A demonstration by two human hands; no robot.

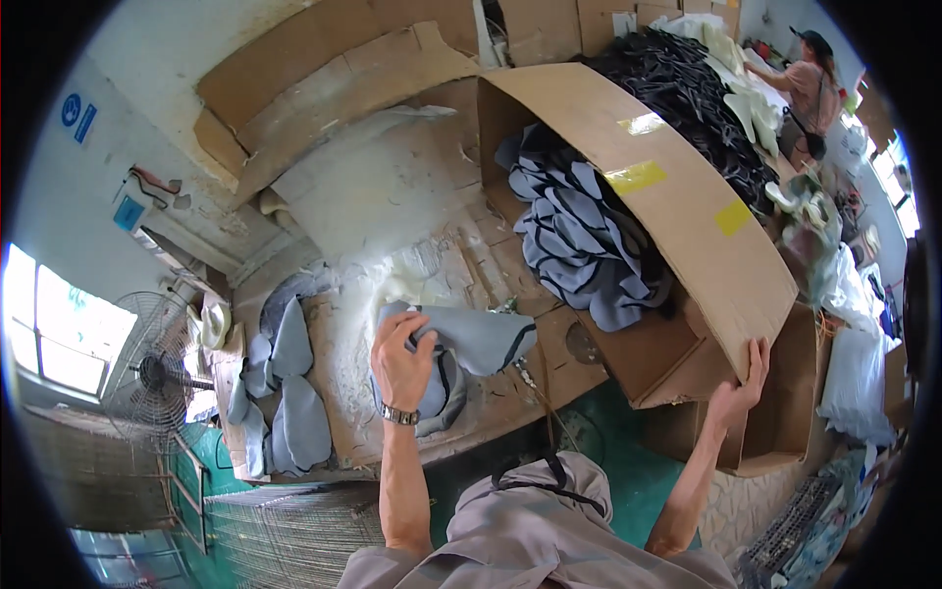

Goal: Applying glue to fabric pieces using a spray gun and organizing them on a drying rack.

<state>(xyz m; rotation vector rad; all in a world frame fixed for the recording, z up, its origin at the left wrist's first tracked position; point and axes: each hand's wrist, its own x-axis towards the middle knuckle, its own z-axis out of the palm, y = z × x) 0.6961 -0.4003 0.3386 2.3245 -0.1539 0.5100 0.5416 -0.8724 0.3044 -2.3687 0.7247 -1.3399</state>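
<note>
My left hand (402,361), with a watch at the wrist, is closed on a grey, cup-shaped fabric piece (476,339) with a black edge, held above the worktable (456,417). Beneath that hand lies another curved grey piece (446,398), partly hidden. At the lower right corner of a large cardboard box (706,187), my right hand (741,388) grips the edge of the wall. The box lies tilted with its mouth toward the table. Inside is a heap of grey pieces with black edges (584,231).
Several flat grey pieces (299,422) lie at the table's left end, by a standing fan (152,368). Pale residue coats the middle of the table. Behind the box is a black heap (682,98). A person (812,93) stands far right. A second carton (785,422) sits below the box.
</note>
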